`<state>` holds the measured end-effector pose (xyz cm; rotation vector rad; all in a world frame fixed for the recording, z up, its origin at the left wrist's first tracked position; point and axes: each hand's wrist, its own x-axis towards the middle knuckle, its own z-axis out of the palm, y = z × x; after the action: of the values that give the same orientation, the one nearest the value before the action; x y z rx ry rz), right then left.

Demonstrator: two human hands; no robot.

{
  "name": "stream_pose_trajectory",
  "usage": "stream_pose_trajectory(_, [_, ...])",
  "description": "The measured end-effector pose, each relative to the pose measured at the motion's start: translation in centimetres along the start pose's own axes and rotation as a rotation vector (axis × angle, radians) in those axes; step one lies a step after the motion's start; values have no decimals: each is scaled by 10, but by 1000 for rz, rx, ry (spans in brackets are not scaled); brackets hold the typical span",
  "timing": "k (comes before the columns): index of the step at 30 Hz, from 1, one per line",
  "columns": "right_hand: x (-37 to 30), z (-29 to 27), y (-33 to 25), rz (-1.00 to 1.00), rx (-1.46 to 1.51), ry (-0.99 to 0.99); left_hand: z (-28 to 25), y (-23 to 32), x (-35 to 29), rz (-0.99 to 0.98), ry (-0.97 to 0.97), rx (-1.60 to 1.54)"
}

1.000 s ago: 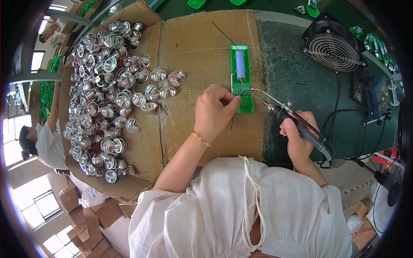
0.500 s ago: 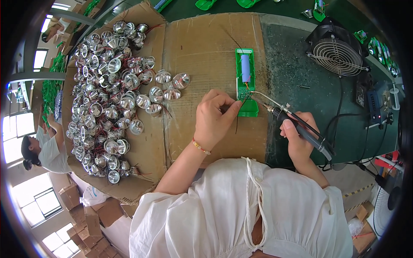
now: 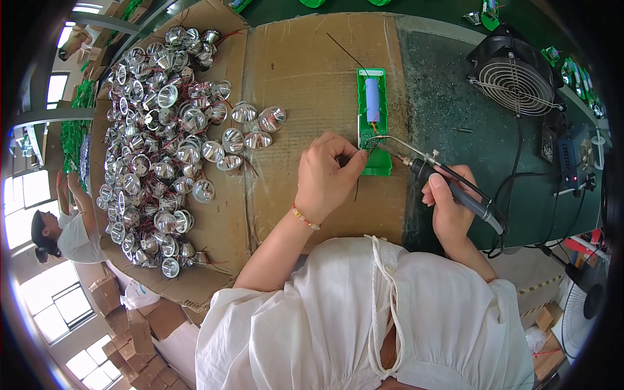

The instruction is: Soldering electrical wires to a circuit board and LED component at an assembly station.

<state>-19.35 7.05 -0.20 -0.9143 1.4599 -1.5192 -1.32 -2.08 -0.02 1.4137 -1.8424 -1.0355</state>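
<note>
A green plastic housing (image 3: 383,166) lies on the cardboard with a lilac battery cell (image 3: 372,101) in it. Below the cell sits a small circuit board (image 3: 368,141) with thin wires. My left hand (image 3: 330,174) pinches a thin black wire (image 3: 357,190) beside the board. In my right hand (image 3: 450,201) is a soldering iron (image 3: 460,197), its tip and a thin curved metal tube (image 3: 396,139) reaching over the board. The exact contact point at the tip is too small to make out.
Many silver reflector cups (image 3: 188,154) with red wires fill a cardboard box at left; several lie beside it. A black fan (image 3: 517,81) with a wire guard and a blue control box (image 3: 572,162) stand at right. Another person (image 3: 71,227) works at far left.
The view has shifted slightly. My hands stay nearly in place, the left still pinching the wire and the right still holding the iron at the board.
</note>
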Motion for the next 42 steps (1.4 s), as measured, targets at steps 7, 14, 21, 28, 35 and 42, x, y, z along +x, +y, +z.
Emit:
stream_pose_trajectory(7, [-2, 0, 0, -9, 53, 14, 0, 1, 0, -17, -9, -18])
stream_pose_trajectory(14, [-2, -2, 4, -30, -53, -10, 0, 3, -1, -45, -16, -16])
stream_pose_trajectory(21, [-5, -6, 4, -40, 110, 28, 1, 0, 0, -31, -2, -10])
stream_pose_trajectory(28, [-1, -12, 4, -84, 114, 48, -1, 8, 2, -100, -20, 33])
stream_pose_trajectory(35, [18, -23, 12, -94, 49, 197, -10, 4, 10, -100, -233, 191])
stream_pose_trajectory(42, [25, -29, 21, -39, 31, 239, -57, -11, 149, -42, 6, 257])
